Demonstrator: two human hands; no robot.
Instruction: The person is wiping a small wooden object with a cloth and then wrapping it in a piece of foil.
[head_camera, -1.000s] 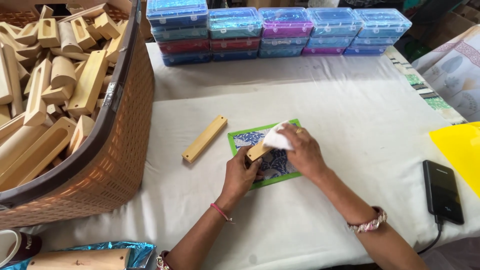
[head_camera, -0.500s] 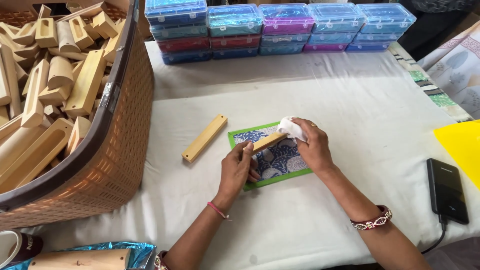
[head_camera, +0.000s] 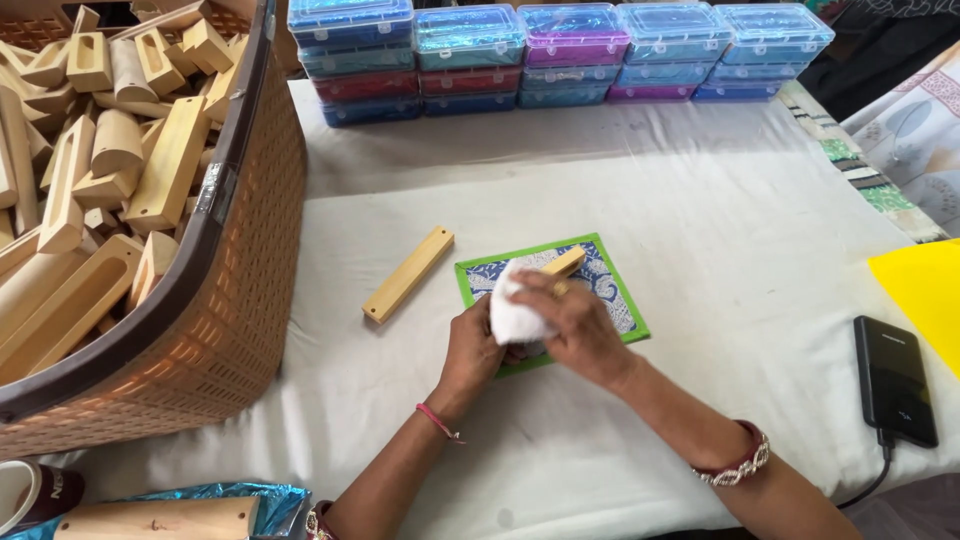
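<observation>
— What's in your hands?

— My right hand pinches a crumpled white cloth against a small wooden block lying on a green-edged blue patterned mat at the middle of the white-covered table. My left hand curls closed at the block's near end, though its fingertips are hidden.

— And around them?

— Another long wooden block lies just left of the mat. A brown woven basket full of wooden pieces stands far left; coloured plastic boxes line the far edge.
</observation>
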